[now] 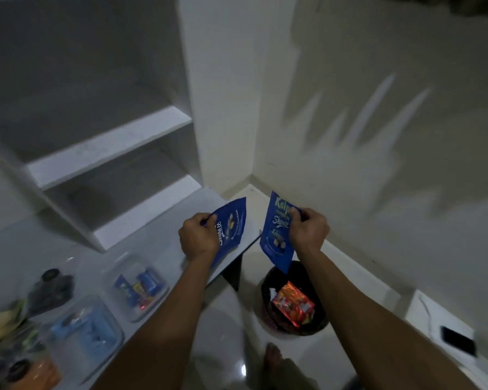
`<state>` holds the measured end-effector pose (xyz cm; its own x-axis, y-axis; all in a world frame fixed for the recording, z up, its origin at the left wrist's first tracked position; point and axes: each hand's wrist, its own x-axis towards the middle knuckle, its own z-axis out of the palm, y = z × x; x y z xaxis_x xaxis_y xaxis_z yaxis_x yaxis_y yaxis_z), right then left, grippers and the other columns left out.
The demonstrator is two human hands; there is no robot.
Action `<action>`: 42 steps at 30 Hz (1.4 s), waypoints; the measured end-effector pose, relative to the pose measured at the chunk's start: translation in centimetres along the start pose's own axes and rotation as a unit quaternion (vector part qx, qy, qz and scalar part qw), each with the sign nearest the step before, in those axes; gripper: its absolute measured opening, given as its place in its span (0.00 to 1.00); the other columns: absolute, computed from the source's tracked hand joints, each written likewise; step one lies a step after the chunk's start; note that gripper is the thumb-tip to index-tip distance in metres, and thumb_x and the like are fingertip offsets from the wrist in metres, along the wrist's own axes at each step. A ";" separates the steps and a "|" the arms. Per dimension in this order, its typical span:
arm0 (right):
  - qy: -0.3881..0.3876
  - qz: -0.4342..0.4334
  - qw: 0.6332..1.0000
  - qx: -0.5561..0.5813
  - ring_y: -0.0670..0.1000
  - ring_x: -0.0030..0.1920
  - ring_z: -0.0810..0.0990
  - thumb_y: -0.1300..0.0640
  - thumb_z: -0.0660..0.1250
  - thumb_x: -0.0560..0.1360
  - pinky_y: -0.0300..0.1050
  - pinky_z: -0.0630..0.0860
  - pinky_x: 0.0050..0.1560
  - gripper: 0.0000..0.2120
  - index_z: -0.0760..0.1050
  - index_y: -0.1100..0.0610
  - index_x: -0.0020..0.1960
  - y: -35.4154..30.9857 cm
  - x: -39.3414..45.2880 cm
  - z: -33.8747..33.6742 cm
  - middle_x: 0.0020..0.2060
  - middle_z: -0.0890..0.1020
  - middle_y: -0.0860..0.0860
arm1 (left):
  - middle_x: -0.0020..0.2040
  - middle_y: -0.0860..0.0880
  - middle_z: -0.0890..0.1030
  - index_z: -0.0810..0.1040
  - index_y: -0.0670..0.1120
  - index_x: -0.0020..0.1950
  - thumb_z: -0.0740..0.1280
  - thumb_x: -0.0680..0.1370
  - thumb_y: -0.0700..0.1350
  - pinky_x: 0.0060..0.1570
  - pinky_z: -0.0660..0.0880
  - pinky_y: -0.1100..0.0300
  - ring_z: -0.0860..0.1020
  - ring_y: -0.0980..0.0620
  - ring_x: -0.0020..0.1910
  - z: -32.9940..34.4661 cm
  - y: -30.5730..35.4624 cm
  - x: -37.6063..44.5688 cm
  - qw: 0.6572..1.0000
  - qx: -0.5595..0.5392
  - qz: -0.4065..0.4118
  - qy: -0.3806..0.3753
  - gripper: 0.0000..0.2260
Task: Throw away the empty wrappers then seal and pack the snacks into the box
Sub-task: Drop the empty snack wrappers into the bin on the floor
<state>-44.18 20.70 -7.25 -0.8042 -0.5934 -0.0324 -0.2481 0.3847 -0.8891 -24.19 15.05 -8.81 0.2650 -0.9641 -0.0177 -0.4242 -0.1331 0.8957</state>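
Meanwhile, left hand (198,240) gripped one blue foil snack pouch (231,227), right hand (310,228) pinched another blue foil pouch (276,235) — above dark round waste bin (268,288), red wrapper (292,304) inside.

Two bare forearms run from the lower edge up to frame centre, sleeveless, ending in the left hand (198,240) and right hand (310,229); bare foot (273,361) at bottom centre

White table (164,249), clear snack box (135,288) on it, bin (293,299) on floor (231,319)
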 end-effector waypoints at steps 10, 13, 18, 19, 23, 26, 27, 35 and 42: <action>0.066 0.064 0.995 -0.034 0.55 0.43 0.83 0.50 0.68 0.77 0.45 0.78 0.41 0.12 0.83 0.59 0.49 6.7 3.1 -6.4 0.43 0.85 0.55 | 0.43 0.43 0.85 0.84 0.41 0.46 0.70 0.77 0.47 0.41 0.75 0.58 0.81 0.44 0.42 8.2 0.1 -5.4 0.996 0.027 0.001 -0.085 0.09; 0.073 0.080 0.993 -0.039 0.56 0.43 0.82 0.52 0.68 0.77 0.41 0.72 0.42 0.11 0.84 0.59 0.47 9.9 4.8 -8.4 0.41 0.84 0.56 | 0.41 0.42 0.84 0.84 0.39 0.45 0.70 0.77 0.46 0.41 0.71 0.60 0.80 0.46 0.39 11.8 0.0 -7.8 0.993 0.043 0.000 -0.107 0.10; 0.049 0.111 0.991 -0.052 0.55 0.41 0.81 0.52 0.69 0.77 0.38 0.66 0.40 0.11 0.85 0.59 0.48 15.8 7.8 -10.2 0.40 0.84 0.56 | 0.41 0.42 0.83 0.84 0.38 0.46 0.69 0.78 0.45 0.39 0.74 0.58 0.78 0.49 0.38 17.6 -0.3 -11.1 0.991 0.069 -0.004 -0.118 0.10; 0.038 0.123 0.990 -0.054 0.53 0.39 0.79 0.52 0.68 0.77 0.38 0.66 0.39 0.11 0.85 0.59 0.47 16.8 8.4 -10.2 0.39 0.84 0.56 | 0.40 0.44 0.83 0.84 0.39 0.45 0.69 0.78 0.45 0.39 0.77 0.56 0.79 0.49 0.38 18.7 -0.7 -11.5 0.989 0.075 -0.016 -0.125 0.10; -0.005 0.151 0.985 -0.078 0.53 0.44 0.82 0.51 0.68 0.78 0.36 0.67 0.43 0.11 0.85 0.56 0.51 20.2 9.8 -9.8 0.43 0.85 0.54 | 0.38 0.44 0.83 0.84 0.40 0.44 0.70 0.77 0.46 0.38 0.78 0.55 0.81 0.46 0.37 22.5 -2.8 -13.1 0.986 0.091 -0.045 -0.130 0.09; -0.015 0.173 0.983 -0.065 0.50 0.44 0.81 0.52 0.68 0.78 0.35 0.68 0.46 0.11 0.85 0.56 0.54 22.2 10.5 -9.1 0.46 0.86 0.54 | 0.36 0.46 0.83 0.85 0.42 0.44 0.70 0.77 0.47 0.39 0.81 0.52 0.81 0.47 0.35 25.0 -4.2 -13.7 0.984 0.106 -0.073 -0.121 0.09; -0.016 0.180 0.982 -0.059 0.50 0.45 0.81 0.52 0.68 0.78 0.35 0.69 0.46 0.11 0.85 0.57 0.54 22.8 10.7 -8.8 0.46 0.86 0.54 | 0.36 0.46 0.83 0.85 0.43 0.44 0.71 0.77 0.48 0.40 0.81 0.51 0.81 0.48 0.35 25.8 -4.4 -13.8 0.983 0.111 -0.081 -0.122 0.09; -0.044 0.202 0.977 -0.047 0.53 0.51 0.83 0.51 0.71 0.76 0.41 0.77 0.54 0.16 0.82 0.59 0.59 26.1 12.2 -6.5 0.51 0.85 0.53 | 0.47 0.46 0.86 0.85 0.44 0.55 0.73 0.74 0.50 0.50 0.82 0.50 0.83 0.49 0.44 30.0 -6.2 -13.5 0.977 0.089 -0.147 -0.124 0.13; -0.087 0.211 0.973 -0.048 0.52 0.56 0.79 0.47 0.72 0.75 0.42 0.73 0.55 0.23 0.77 0.58 0.66 24.3 12.7 -7.8 0.58 0.81 0.54 | 0.55 0.47 0.83 0.81 0.46 0.61 0.76 0.72 0.51 0.58 0.78 0.50 0.80 0.51 0.54 29.7 -4.6 -13.8 0.971 0.050 -0.192 -0.136 0.20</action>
<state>-64.67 28.02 -25.73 -0.7442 -0.4763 -0.4683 0.0280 0.6783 -0.7343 -51.62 22.15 -25.85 0.1881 -0.8618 -0.4711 -0.4246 -0.5039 0.7522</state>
